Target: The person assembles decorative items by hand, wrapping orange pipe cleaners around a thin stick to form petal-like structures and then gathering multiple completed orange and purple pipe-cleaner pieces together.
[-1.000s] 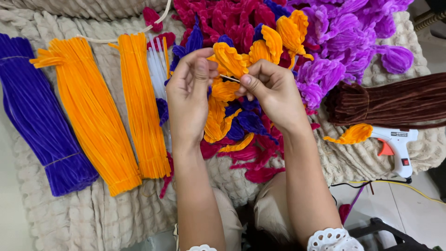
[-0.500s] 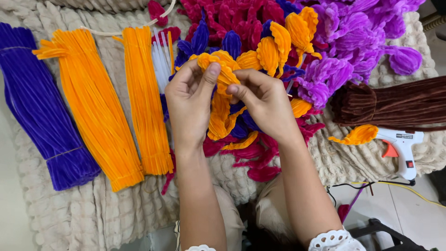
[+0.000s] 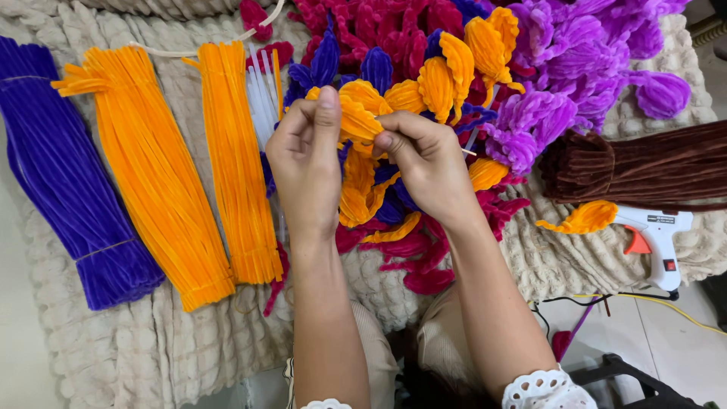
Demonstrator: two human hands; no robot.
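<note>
Orange petal [image 3: 357, 115] between left hand [image 3: 307, 163], right hand [image 3: 428, 163], seemingly pinched.

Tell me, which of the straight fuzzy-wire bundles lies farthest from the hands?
The purple bundle of straight fuzzy craft wires at the far left edge; two orange bundles lie between it and the left hand.

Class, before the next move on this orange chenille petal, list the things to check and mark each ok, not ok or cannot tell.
1. Left hand grips the orange petal between thumb and fingers: ok.
2. Right hand pinches the same petal: ok.
3. Glue gun lies apart from both hands, on the mat: ok.
4. Glue gun hot: cannot tell.
5. Spare orange stems lie beside the left hand: ok.
6. White sticks within view: ok.
</note>
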